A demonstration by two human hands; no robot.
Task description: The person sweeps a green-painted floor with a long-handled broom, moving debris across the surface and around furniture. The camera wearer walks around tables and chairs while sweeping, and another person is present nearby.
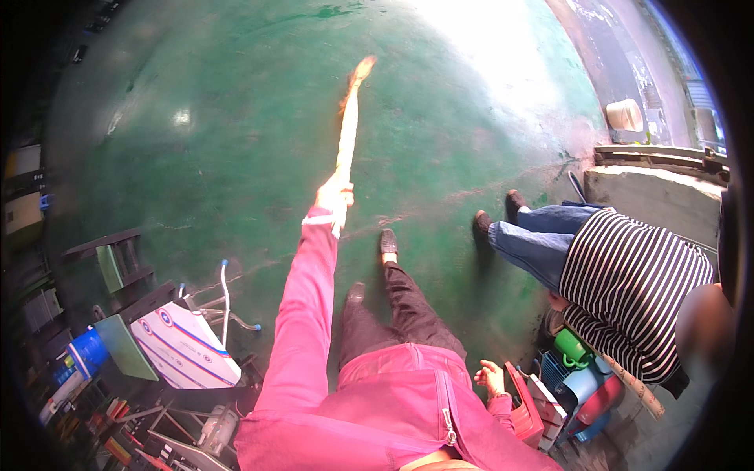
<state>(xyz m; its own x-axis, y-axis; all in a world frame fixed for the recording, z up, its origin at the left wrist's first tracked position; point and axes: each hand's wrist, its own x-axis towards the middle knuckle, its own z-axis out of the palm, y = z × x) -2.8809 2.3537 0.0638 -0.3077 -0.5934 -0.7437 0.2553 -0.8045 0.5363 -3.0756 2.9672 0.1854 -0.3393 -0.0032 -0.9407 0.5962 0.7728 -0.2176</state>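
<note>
1. Green paint is seen across the wide floor (236,149), which is whitened by strong glare near the top right.
2. A long, pale stick (347,141) is held out ahead of the body, above the floor; it is ended by a frayed, orange-brown tip (361,72) at its far end. Whether the floor is touched by that tip cannot be told.
3. The near end of the stick is gripped by the left hand (334,195), whose fingers are clamped around it; the arm is stretched forward.
4. The right hand (492,378) is held low beside the body, near a red box-like object (525,408); its fingers are loosely bent and partly apart.
5. A magenta jacket (385,416) and dark trousers (412,310) are worn, and the feet are set one ahead of the other.
6. To the right, a striped top (636,267) and blue jeans (522,245) are worn by another person, by whom part of a clutter is hidden; a green mug (572,347) can be made out there.
7. A white bucket (624,115) is seen at upper right.
8. At lower left, a white striped panel (184,345) is placed near a blue container (88,352).
</note>
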